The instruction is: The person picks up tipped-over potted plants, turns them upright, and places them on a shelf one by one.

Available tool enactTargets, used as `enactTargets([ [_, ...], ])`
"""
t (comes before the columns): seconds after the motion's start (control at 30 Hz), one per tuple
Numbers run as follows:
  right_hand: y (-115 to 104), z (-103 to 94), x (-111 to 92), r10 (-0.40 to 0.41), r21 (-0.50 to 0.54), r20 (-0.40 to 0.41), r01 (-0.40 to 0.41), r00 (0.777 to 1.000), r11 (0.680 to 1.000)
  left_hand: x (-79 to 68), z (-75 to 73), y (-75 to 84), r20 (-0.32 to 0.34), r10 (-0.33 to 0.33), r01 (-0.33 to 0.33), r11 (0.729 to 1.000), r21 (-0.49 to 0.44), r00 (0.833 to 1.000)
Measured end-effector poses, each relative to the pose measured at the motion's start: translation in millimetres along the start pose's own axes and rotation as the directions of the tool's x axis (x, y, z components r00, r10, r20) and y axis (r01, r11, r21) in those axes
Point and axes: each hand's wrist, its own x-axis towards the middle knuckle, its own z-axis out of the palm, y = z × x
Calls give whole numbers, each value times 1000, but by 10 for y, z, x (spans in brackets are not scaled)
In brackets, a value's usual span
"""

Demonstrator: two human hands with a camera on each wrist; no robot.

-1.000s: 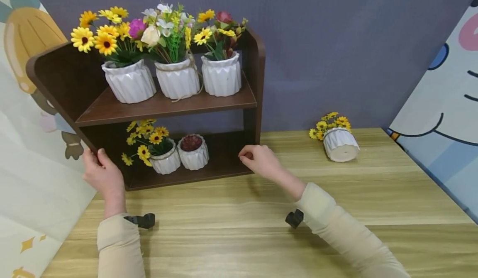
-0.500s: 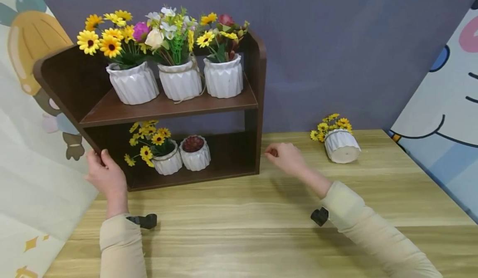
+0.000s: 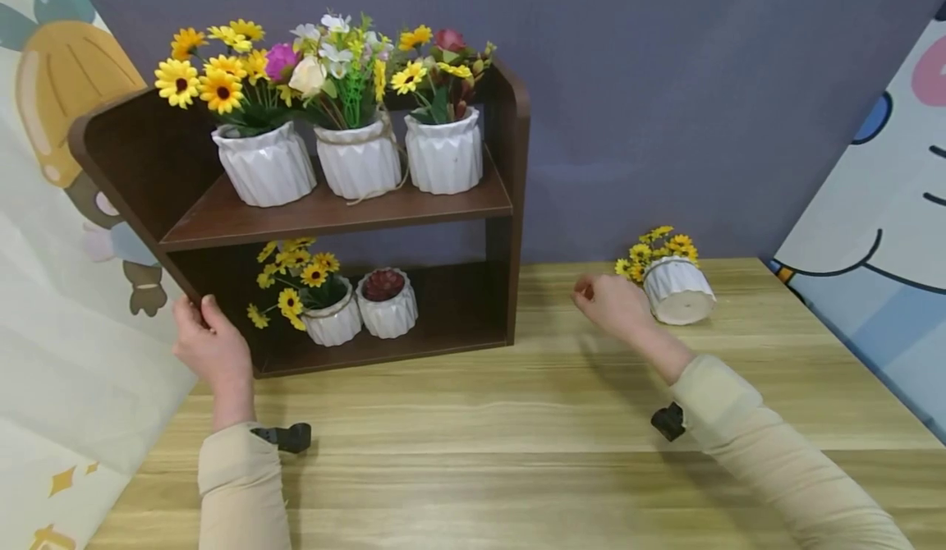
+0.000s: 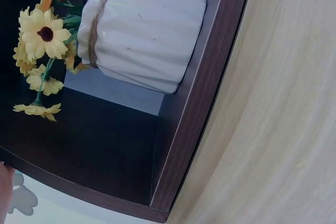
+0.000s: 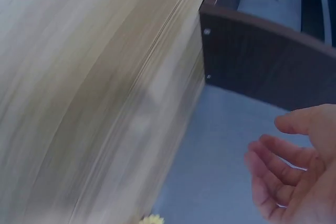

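Observation:
My left hand (image 3: 215,350) grips the front edge of the left side panel of a dark brown two-tier shelf (image 3: 332,226). Just a sliver of that hand (image 4: 4,187) shows in the left wrist view. My right hand (image 3: 613,308) is in the air over the table, fingers loosely curled around nothing. Close to its right, a white pot with yellow daisies (image 3: 676,283) lies tipped over, base facing me. In the right wrist view, the empty hand (image 5: 294,166) has its thumb apart from the fingers, and the shelf's right side panel (image 5: 262,56) stands beyond it.
On the upper tier stand a daisy pot (image 3: 266,164), a mixed-flower pot (image 3: 360,158) and a third flower pot (image 3: 445,152). Below are another daisy pot (image 3: 332,318) and a succulent pot (image 3: 388,308). The wooden table (image 3: 458,451) meets a grey-blue wall (image 3: 665,107).
My right hand has left the shelf's lower right corner and moved right, up to the tipped pot. The left hand stays at the side panel. The view has shifted slightly.

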Motion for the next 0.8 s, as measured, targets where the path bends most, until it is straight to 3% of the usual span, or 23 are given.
enactTargets([
  [0.27,260,-28,24,35,-33,-45,-37,998,999,-5,-10,17,-3,-11,11,1000,-4,1000],
  [0.57,502,-78,53,157,-114,-69,-164,985,980,-14,-13,16,4,11,-11,1000,-6,1000],
  [0.8,683,-89,56,190,-164,-110,-206,976,965,-11,-25,41,1,-2,2,1000,-6,1000],
])
